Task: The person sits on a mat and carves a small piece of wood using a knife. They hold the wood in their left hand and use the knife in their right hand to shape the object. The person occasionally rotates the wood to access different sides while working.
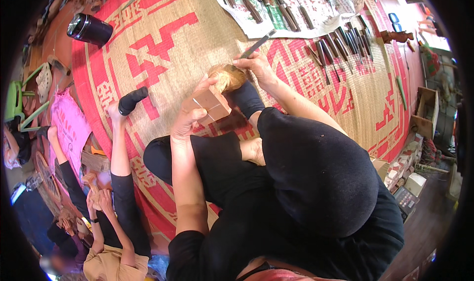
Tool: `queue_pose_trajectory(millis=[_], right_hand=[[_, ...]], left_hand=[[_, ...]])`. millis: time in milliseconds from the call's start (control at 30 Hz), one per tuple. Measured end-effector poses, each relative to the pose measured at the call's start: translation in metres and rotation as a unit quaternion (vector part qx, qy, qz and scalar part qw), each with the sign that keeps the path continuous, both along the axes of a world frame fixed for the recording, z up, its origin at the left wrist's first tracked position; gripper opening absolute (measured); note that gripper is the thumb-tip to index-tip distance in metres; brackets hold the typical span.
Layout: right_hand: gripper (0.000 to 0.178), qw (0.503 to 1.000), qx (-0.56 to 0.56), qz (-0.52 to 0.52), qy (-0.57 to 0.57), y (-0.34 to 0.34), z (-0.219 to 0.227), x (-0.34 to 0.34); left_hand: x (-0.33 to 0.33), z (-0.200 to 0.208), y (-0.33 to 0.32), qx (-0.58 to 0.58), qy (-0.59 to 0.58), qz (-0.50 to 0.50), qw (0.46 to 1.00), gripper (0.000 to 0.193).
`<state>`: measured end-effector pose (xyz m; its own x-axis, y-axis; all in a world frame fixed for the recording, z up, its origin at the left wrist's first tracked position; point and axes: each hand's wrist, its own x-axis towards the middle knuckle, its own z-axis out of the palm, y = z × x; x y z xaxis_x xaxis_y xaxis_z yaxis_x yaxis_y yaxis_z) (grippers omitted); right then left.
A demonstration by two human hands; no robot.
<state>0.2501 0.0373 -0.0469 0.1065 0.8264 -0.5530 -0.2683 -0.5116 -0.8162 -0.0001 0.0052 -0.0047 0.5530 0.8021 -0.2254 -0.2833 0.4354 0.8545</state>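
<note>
My left hand (pixel 186 117) is closed round the squared base of a wooden carving (pixel 215 106), its thumb on the near face where pale lines cross. The rounded, carved end of the piece is lighter brown and points away from me, close to my dark-socked foot (pixel 247 99). My right hand (pixel 261 71) is closed on a slim, dark grey carving tool (pixel 259 44), just right of that carved end. The tool slants up to the right, and its lower end is hidden by the fingers, so contact with the wood cannot be made out.
Several wooden-handled carving tools (pixel 340 46) lie on the red-and-tan mat (pixel 168 73), and more rest on a white patterned cloth (pixel 237 24). A black tumbler (pixel 90 29) stands far left. Another person's hands (pixel 101 199) hold a carving at lower left. A wooden box (pixel 424 112) is at right.
</note>
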Motion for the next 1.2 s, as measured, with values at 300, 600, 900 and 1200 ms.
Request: queue_pose_trajectory(millis=[300, 600, 900, 1200], right_hand=[[0.021, 0.989, 0.001, 0.005, 0.147, -0.003, 0.000, -0.017], [0.023, 0.993, -0.008, -0.009, 0.120, -0.013, 0.005, -0.019], [0.034, 0.995, 0.060, 0.070, 0.045, -0.020, 0.032, -0.030], [0.028, 0.990, 0.074, 0.114, -0.042, -0.023, 0.040, -0.031]], left_hand=[[-0.018, 0.006, 0.007, -0.005, 0.000, -0.019, 1.000, 0.098], [-0.062, -0.016, 0.008, -0.108, 0.039, 0.126, 0.985, 0.067], [-0.052, -0.011, 0.005, -0.051, 0.106, 0.212, 0.970, 0.057], [-0.026, 0.029, -0.016, 0.012, 0.213, 0.237, 0.948, 0.091]])
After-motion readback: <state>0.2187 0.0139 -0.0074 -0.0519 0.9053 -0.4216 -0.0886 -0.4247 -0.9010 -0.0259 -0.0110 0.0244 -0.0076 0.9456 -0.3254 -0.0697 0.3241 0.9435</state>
